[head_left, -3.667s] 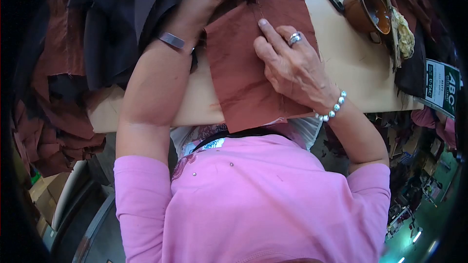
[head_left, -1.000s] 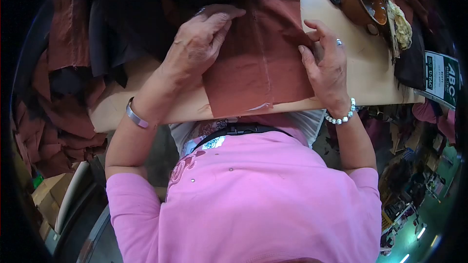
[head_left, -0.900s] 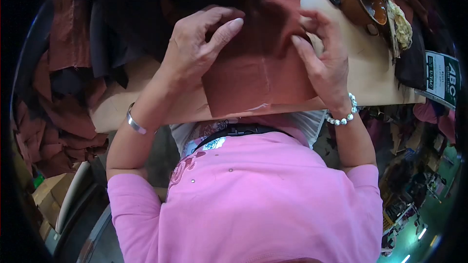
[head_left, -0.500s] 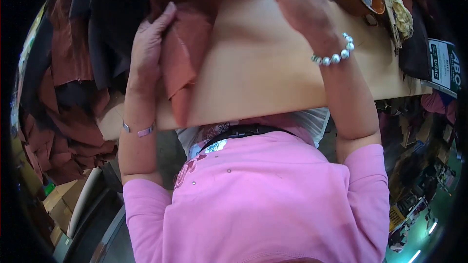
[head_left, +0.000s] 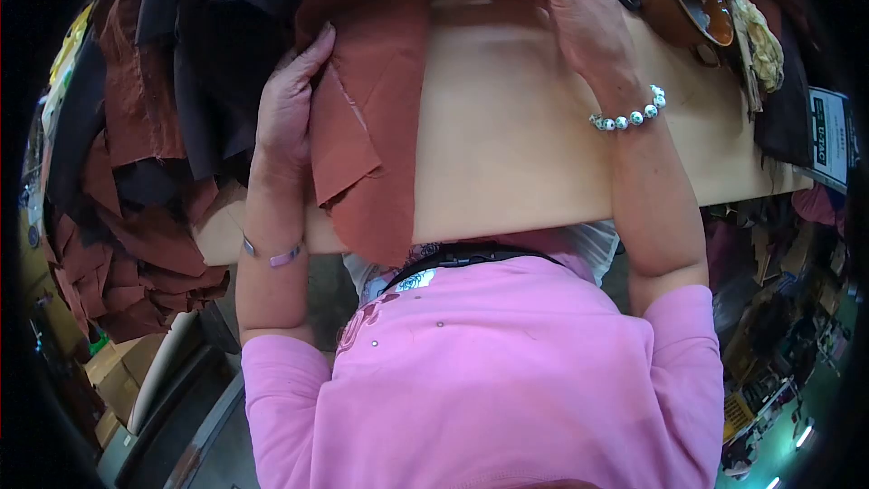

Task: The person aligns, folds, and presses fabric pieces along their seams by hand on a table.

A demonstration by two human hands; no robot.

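Observation:
My left hand point(head_left: 291, 104) grips the left edge of a reddish-brown piece of fabric point(head_left: 385, 118), thumb on top and fingers hidden beneath. The fabric lies on the pale tabletop point(head_left: 507, 145) and hangs over its front edge; a smaller flap of the same colour lies folded across it. My right hand point(head_left: 575, 4) is raised over the top of the table, to the right of the fabric and apart from it. Its fingers are spread and slightly blurred, with nothing visible between them.
Dark and reddish-brown fabric scraps point(head_left: 149, 118) pile up at the left and hang off the table. A brown cup point(head_left: 674, 14) stands at the upper right beside a cream crumpled item point(head_left: 760, 41). Cardboard boxes point(head_left: 127, 371) sit below left.
The reddish-brown fabric has spread flatter and wider, its lower end now reaching further right over the table's edge. My right hand has shifted slightly right, its fingers more apart.

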